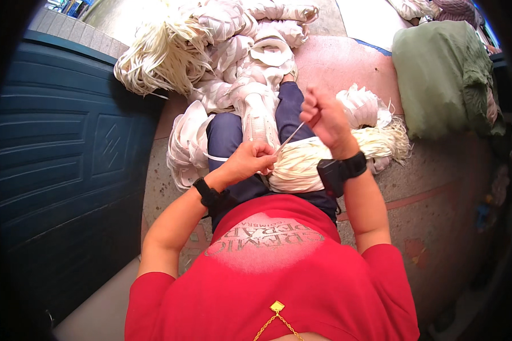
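A thin white strip (292, 135) is stretched at a slant above my lap. The fingers of my left hand (247, 162) pinch its lower end, and my right hand (327, 121), slightly blurred, is raised with its fingers closed round the upper end. Under the right wrist, a bundle of cream-coloured strips (299, 165) lies across my thighs, its loose ends spreading to the right. Flat white banding (260, 122) runs between my legs, just beyond the left hand. More looped white banding (185, 145) hangs beside my left thigh.
Ahead is a large heap of white banding (227, 62), with a thick bunch of cream strips (162, 54) on its left. A white coil (361, 105) sits right of my knee. The dark blue panelled door (57, 131) stands left; a green cloth-covered bulk (438, 79) stands right.
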Demonstrator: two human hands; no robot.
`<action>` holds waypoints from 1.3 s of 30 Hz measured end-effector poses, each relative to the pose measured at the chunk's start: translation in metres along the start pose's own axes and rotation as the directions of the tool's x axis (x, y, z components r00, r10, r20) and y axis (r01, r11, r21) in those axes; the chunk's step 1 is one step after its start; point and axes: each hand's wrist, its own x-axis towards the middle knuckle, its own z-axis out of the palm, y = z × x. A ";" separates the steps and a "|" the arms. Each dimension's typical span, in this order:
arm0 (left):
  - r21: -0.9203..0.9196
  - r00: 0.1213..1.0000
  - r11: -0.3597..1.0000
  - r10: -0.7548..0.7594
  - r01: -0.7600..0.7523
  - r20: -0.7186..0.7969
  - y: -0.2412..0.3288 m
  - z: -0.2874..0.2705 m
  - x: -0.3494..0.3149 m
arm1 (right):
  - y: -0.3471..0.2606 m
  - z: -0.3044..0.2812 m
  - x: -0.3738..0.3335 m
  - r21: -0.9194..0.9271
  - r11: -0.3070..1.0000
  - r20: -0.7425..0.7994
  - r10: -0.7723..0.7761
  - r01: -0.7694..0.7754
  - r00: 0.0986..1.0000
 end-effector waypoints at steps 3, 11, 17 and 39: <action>0.041 0.992 0.993 0.112 -0.109 -0.067 -0.005 -0.003 0.008 | -0.047 0.022 -0.009 -0.343 0.909 -0.042 -0.267 0.237 0.963; 0.970 0.817 -0.145 0.523 -0.196 0.244 -0.027 -0.025 0.028 | -0.093 0.031 -0.009 -0.618 0.682 0.024 -0.480 0.390 0.877; 0.898 0.821 -0.404 0.444 -0.173 0.359 -0.026 -0.025 0.042 | -0.012 0.004 0.017 -0.637 0.768 -0.147 -0.043 -0.062 0.988; 0.920 0.679 0.384 0.696 -0.078 -0.233 -0.015 -0.062 0.074 | 0.076 -0.037 0.063 -0.981 -0.145 0.146 -0.109 0.129 0.983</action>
